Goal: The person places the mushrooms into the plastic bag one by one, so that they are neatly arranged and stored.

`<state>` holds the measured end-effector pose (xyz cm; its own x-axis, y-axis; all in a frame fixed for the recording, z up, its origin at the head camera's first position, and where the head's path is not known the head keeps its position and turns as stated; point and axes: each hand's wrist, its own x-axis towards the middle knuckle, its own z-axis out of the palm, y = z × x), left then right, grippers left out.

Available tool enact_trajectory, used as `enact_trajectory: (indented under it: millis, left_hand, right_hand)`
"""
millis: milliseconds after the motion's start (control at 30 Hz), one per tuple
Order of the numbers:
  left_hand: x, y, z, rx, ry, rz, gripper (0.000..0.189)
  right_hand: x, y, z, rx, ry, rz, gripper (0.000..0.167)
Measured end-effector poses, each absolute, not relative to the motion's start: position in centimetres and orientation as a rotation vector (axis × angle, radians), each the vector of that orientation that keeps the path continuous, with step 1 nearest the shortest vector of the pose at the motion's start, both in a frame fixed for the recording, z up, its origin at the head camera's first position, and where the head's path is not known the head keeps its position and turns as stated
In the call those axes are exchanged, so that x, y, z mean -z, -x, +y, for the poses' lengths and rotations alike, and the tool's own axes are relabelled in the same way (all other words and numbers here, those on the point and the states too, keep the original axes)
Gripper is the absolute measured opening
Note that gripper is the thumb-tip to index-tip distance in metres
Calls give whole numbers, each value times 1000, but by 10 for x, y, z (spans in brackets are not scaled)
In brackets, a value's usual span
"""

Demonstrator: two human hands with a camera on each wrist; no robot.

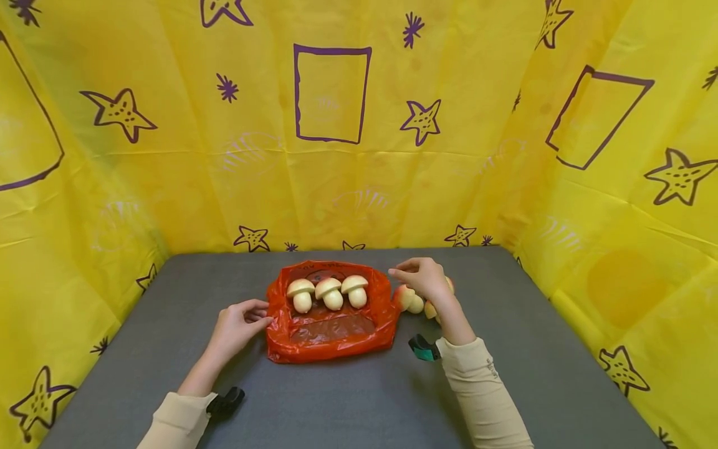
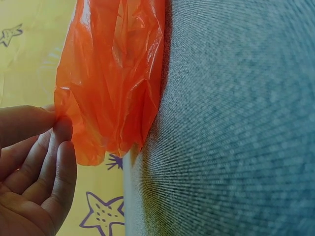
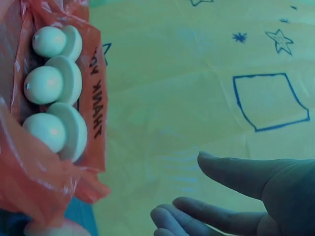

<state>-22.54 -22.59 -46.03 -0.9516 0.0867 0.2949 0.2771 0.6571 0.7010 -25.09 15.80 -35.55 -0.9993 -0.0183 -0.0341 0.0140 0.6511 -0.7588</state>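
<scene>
A red plastic bag lies with its mouth spread on the grey table. Three cream toy mushrooms sit in a row inside it, caps toward the far side. The left hand is at the bag's left edge; in the left wrist view its thumb and index finger pinch the orange-red plastic. Beyond the bag's right edge hovers the right hand, thumb and fingers apart and nothing between them in the right wrist view. More toy mushrooms lie beside the bag, partly hidden by that hand.
Yellow cloth printed with purple stars and frames walls the table's back and sides. Each wrist wears a dark strap, the left strap and the right strap. Grey tabletop stretches in front of the bag.
</scene>
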Motion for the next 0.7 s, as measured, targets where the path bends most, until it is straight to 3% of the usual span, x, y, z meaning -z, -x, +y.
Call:
enact_trajectory:
  millis: [700]
  left_hand:
    - [458, 226, -227, 1186, 293, -2654, 26]
  right_hand:
    - [377, 247, 218, 1299, 96, 2901, 48]
